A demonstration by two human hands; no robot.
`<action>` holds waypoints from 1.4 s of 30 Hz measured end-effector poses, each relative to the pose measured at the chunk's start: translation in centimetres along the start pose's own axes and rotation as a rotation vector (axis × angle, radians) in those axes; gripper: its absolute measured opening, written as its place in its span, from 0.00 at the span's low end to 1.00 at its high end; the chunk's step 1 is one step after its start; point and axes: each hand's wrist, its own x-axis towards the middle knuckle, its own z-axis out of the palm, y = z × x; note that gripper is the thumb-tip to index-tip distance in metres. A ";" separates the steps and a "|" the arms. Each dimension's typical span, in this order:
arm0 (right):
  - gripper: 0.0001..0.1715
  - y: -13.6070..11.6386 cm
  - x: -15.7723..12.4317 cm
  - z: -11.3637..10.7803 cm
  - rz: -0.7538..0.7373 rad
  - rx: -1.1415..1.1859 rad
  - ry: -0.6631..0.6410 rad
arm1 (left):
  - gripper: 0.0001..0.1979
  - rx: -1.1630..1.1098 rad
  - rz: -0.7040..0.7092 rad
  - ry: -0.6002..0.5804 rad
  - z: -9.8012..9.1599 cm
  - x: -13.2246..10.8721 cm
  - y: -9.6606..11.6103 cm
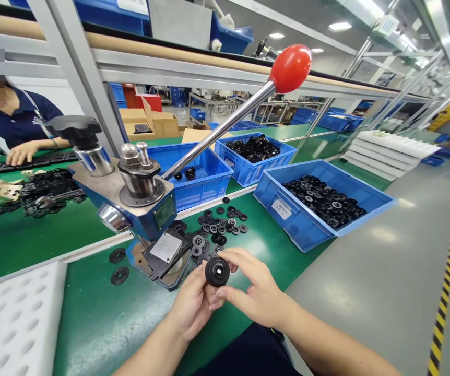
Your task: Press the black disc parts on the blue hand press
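A round black flanged plastic part with a small pale centre is held up over the front of the bench. My left hand is closed on its left and lower side. My right hand curves around the right side, thumb and fingertips against or very near the rim. Just beyond my hands lie several loose black discs on the green bench top. Left of them stands a hand lever press, its red-knobbed lever slanting up to the right. A flat metal block sits at the press base.
Blue bins of black parts stand behind and to the right. Two black discs lie left of the press. A white foam tray with round hollows fills the front left. A co-worker's hand rests near black parts across the bench.
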 end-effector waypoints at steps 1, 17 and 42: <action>0.27 -0.2 0.0 -0.2 0.009 0.020 -0.002 | 0.22 0.013 0.013 -0.012 0.0 0.0 0.1; 0.23 -1.4 0.3 -0.2 0.433 0.303 -0.018 | 0.24 0.362 0.233 0.004 -0.9 0.0 0.5; 0.18 0.8 -0.1 0.1 0.849 0.859 -0.022 | 0.20 0.669 0.394 0.029 -2.0 1.2 1.3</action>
